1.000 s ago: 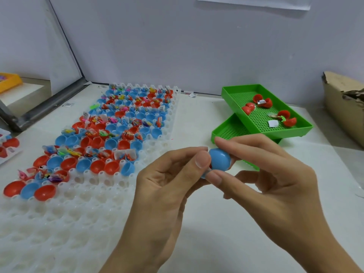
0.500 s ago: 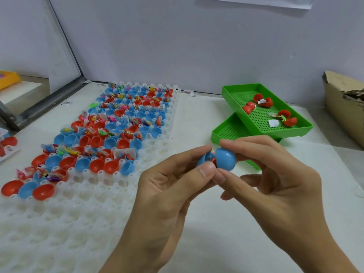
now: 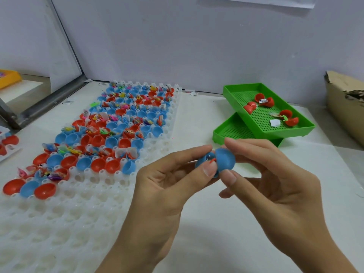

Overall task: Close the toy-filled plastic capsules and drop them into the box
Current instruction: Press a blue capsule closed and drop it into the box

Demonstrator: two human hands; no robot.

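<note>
Pale wall behind, white table (image 3: 206, 223) below, with a long white dimpled tray (image 3: 78, 213) as the landmark. Toward the wall the tray is packed with open red and blue capsule halves (image 3: 118, 123), many holding small wrapped toys; its near stretch is bare sockets, so a fair share looks done, though plenty remains. Right of the tray the left hand (image 3: 165, 186) pinches one half of a blue capsule (image 3: 220, 162) between thumb and forefinger, and the right hand (image 3: 275, 178) pinches the other half the same way. The halves gape, with a red toy showing in the gap, so this one is not yet snapped shut. Further right sit two stacked green trays (image 3: 307, 127) with a few red capsules, and a cardboard box (image 3: 342, 111) at the edge, well apart
</note>
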